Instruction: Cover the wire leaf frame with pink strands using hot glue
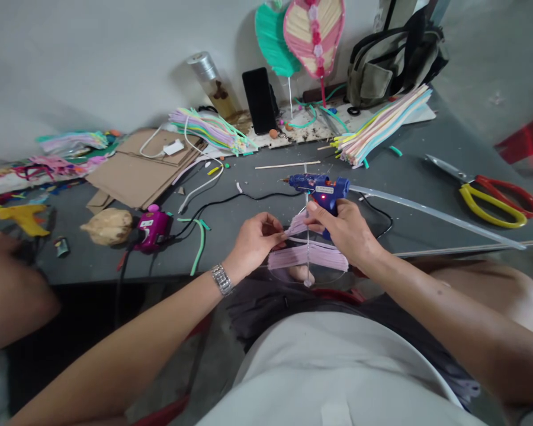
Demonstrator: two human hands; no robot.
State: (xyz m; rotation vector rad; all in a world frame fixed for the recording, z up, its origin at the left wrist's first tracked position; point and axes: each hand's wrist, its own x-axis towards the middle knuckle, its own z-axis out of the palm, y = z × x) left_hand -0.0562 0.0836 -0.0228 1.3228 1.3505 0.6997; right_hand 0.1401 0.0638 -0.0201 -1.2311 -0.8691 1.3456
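Observation:
My right hand [349,228] is closed around the handle of a blue glue gun [317,185], whose nozzle points left and whose red light is lit. A long clear glue stick [435,216] runs out of its back to the right. Below it, at the table's front edge, is a wire frame with lilac pipe cleaners [308,257] laid across its central stem. My left hand [262,236], with a metal watch on the wrist, pinches the left end of an upper lilac pipe cleaner piece [296,223]. My right fingertips are close to that same piece.
Red-and-yellow scissors [493,195] lie at the right, near a bundle of pastel pipe cleaners [382,127]. A phone [258,100] leans at the back beside a bottle [213,86]. Cardboard [137,163] and a purple power adapter [153,231] are left. Another person's arm [9,284] rests far left.

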